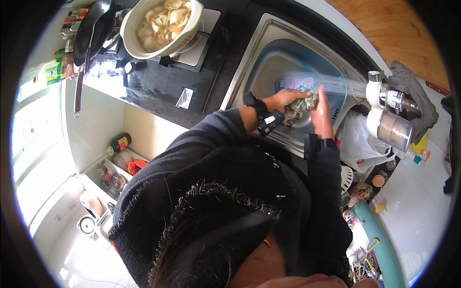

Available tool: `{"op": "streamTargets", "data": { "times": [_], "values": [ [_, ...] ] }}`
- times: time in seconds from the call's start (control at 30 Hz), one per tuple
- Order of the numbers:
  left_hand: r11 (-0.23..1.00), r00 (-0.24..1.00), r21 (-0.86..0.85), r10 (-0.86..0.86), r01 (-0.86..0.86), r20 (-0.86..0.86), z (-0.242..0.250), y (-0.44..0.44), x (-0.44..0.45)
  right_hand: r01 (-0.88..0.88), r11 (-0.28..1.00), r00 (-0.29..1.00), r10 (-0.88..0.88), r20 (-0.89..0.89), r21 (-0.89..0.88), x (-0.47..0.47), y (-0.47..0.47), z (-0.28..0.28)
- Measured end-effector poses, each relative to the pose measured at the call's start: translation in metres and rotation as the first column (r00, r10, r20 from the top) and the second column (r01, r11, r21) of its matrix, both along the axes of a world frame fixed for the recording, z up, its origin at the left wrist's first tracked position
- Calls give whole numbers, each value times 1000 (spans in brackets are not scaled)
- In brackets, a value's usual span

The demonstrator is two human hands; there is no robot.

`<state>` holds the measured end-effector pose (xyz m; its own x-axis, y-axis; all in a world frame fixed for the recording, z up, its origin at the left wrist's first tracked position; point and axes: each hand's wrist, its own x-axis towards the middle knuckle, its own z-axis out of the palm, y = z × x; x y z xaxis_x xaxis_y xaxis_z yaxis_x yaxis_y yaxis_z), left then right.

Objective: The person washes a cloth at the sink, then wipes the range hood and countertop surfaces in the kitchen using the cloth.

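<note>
Over the stainless steel sink [272,59], my left hand [286,99] grips one side of a bunched, wet green-and-white cloth [304,102]. My right hand [321,111] is against the cloth's other side, its fingers fairly straight and partly blurred; whether it grips the cloth is unclear. Part of the bundle hangs below my left hand. Water sprays leftward from a white and chrome faucet with a filter [374,90] and passes just above both hands. Beneath them in the basin is a blue and pink printed item [284,82], partly hidden by the spray.
Left of the sink, a large pale pot [126,32] with food pieces stands on the cooktop, near a dark wok [81,46]. A plastic bag [354,140] and a grey, driftwood-like piece [403,77] lie beside the faucet. Scissors [372,244] stand among utensils at lower right.
</note>
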<state>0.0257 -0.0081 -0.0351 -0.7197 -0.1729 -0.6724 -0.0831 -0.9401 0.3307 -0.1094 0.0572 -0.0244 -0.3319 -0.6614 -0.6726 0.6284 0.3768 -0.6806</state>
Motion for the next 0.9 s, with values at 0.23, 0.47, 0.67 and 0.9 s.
{"op": "streamTargets", "data": {
  "times": [0.23,0.47,0.67,0.9],
  "values": [
    [945,939,128,317,-301,-136,16,-5,11,-167,984,986,167,7,-61,-14,37,-1],
    [996,978,58,81,-71,-194,24,6,14,48,997,961,-30,276,-59,26,21,32],
    [995,996,-57,87,-87,-4,16,10,13,72,997,825,-44,-563,28,3,25,-25],
    [940,967,238,256,-244,-18,-24,3,7,-435,892,214,235,-948,123,77,-1,43]
  ]
}}
